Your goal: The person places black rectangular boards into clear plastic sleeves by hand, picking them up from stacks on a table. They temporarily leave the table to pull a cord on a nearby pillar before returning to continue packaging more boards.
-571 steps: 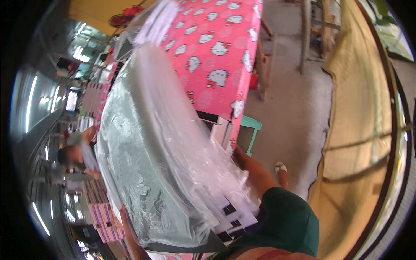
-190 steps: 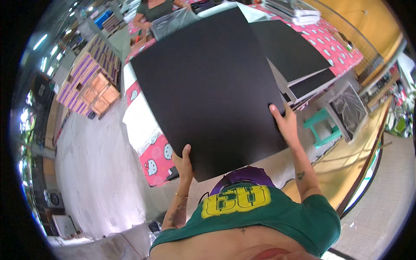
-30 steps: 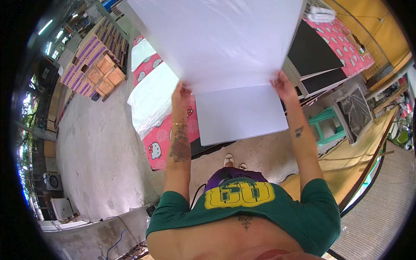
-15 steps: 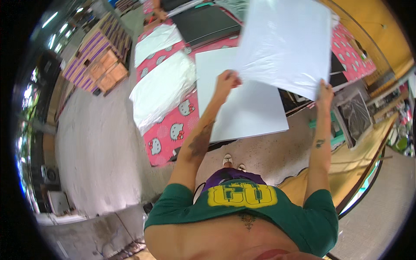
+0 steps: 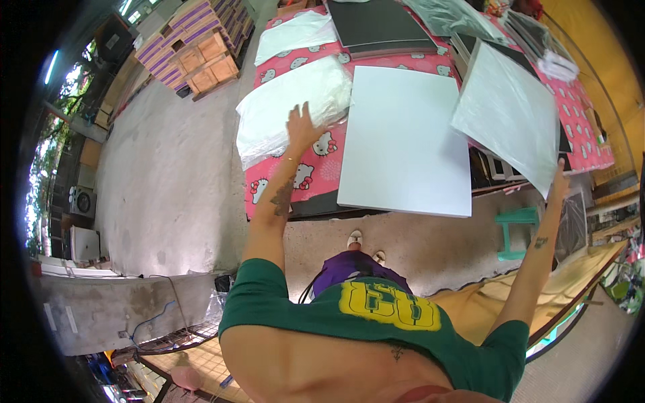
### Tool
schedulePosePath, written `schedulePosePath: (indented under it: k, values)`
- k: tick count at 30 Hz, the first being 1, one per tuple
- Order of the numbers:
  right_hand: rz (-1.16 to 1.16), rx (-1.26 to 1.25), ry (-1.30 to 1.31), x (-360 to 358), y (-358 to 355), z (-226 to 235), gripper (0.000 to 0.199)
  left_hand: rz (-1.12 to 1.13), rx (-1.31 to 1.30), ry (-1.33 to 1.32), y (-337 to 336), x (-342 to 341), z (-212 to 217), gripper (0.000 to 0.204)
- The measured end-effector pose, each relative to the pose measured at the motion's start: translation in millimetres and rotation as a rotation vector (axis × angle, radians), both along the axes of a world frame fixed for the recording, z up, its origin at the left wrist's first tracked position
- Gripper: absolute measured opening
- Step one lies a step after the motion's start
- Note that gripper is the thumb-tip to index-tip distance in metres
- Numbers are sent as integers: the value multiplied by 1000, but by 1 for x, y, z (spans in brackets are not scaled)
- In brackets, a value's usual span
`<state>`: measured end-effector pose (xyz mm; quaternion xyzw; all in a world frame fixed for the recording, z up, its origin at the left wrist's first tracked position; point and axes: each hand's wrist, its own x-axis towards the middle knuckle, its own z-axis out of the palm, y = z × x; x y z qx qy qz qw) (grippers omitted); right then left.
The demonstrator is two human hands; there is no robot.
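My left hand (image 5: 304,127) reaches over a pile of white plastic bags (image 5: 295,101), fingers spread, holding nothing. Whether its fingertips touch the pile I cannot tell. My right hand (image 5: 558,181) grips the near corner of a flat white panel in clear plastic wrap (image 5: 508,111), which lies tilted at the table's right side over dark boards. Between my hands rests a stack of large white boards (image 5: 406,141), its near edge at the front of the table.
A pink patterned cloth (image 5: 314,161) covers the table. Black boards (image 5: 379,27) lie at the far side, with wrapped dark frames (image 5: 537,40) at the far right. A green stool (image 5: 514,232) stands on the floor at right. Stacked cartons (image 5: 195,40) and wooden crates (image 5: 208,64) are at far left.
The wrapped panel has gone from above the white boards down to the right side, with my right hand on it. My left hand has let go of it and moved left to the bags.
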<state>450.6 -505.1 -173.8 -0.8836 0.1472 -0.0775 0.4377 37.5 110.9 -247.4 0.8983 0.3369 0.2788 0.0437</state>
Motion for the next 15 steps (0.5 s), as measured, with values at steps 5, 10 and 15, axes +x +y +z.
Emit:
schedulePosePath:
  k: [5,10,15]
  values:
    - [509,-118,-767,-114,180,49,48,-15,-158,288,58,-21,-13,59]
    - [1244,125,-516,-243,361,23,44,22,-337,-19,99,-14,-17,37]
    - [1590,-90,-280,-292,473,-31,52,-82,-321,-68,146,-17,44,33]
